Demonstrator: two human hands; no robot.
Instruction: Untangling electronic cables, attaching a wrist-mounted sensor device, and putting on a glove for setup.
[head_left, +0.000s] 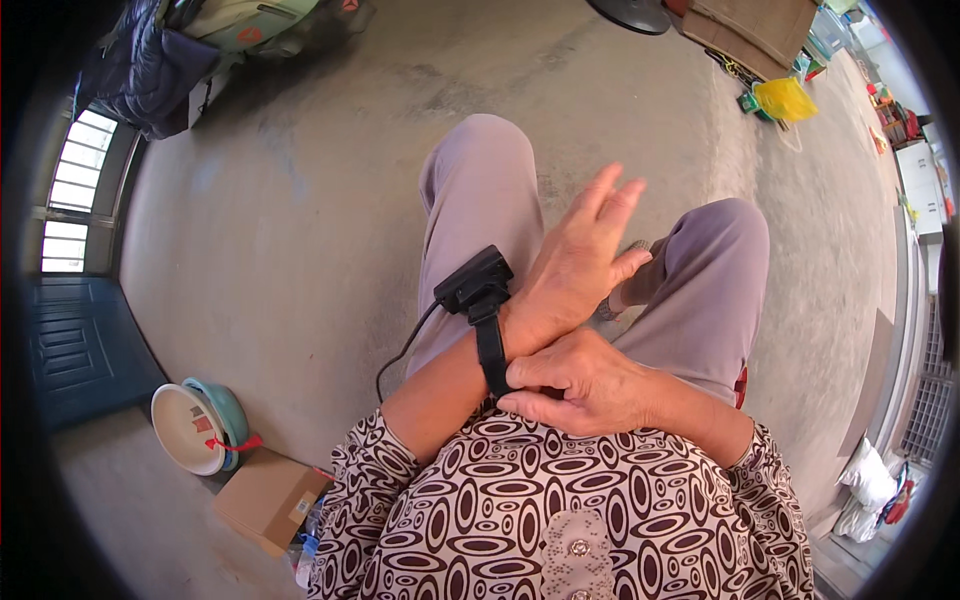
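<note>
My left hand (575, 265) stretches forward over my lap, palm down, fingers extended and holding nothing. Around its wrist runs a black wrist strap (490, 345), which carries a small black box-shaped device (474, 281) on the outer side. From that device a thin black cable (405, 348) hangs down beside my left forearm. My right hand (585, 380) crosses under the left wrist, its thumb and forefinger pinching the strap near its lower end. The strap's end is partly hidden by those fingers.
Two nested basins (185, 430) and a cardboard box (268, 498) sit on the floor at the left. A scooter (255, 30) with a dark padded cover stands far left, near a blue door (85, 340). A yellow bag (785, 99) and cardboard (750, 30) lie far right.
</note>
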